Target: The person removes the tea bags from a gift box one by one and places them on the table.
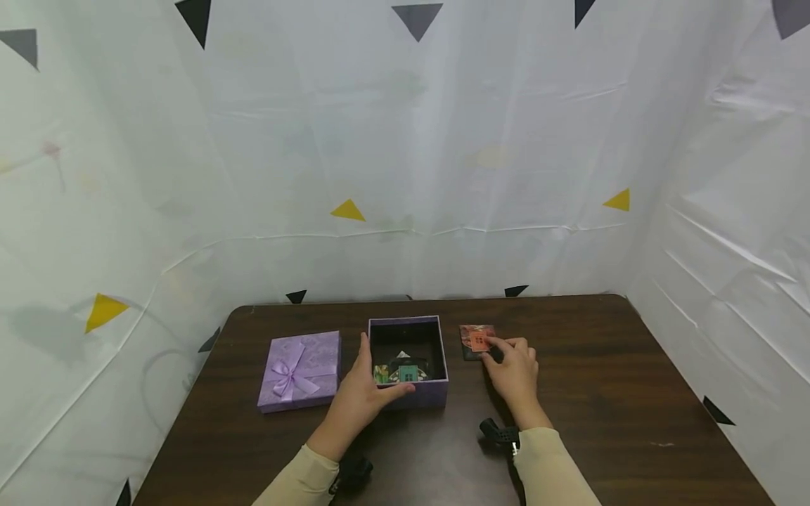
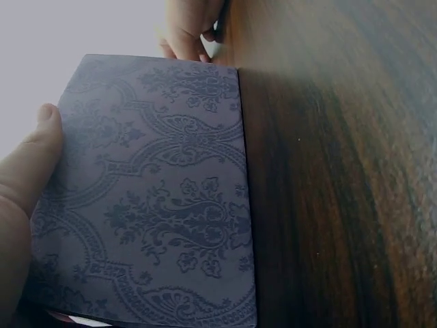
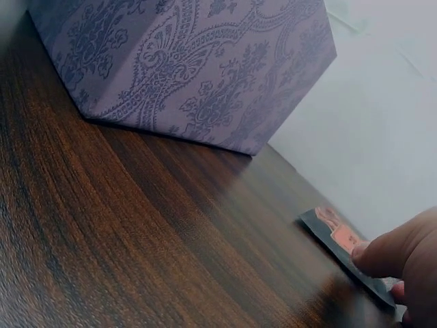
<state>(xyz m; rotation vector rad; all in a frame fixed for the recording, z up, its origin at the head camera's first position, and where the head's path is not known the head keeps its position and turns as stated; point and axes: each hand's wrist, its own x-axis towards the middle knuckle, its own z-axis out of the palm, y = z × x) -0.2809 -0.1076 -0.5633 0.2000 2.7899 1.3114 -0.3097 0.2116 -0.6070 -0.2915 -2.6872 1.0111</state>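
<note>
A purple patterned gift box stands with its top off, its dark inside showing. My left hand holds its near left corner, thumb over the front rim and fingers along the left side. Inside lie small flat items, among them a piece with a green square label and a yellow-green one. My right hand pinches the right edge of a small flat red and black packet with an orange label, just right of the box. In the right wrist view, the thumb lies on the packet.
The box's lilac lid, with a ribbon bow, lies left of the box. All this is on a dark wooden table. A white curtain with coloured triangles hangs behind it and along the sides.
</note>
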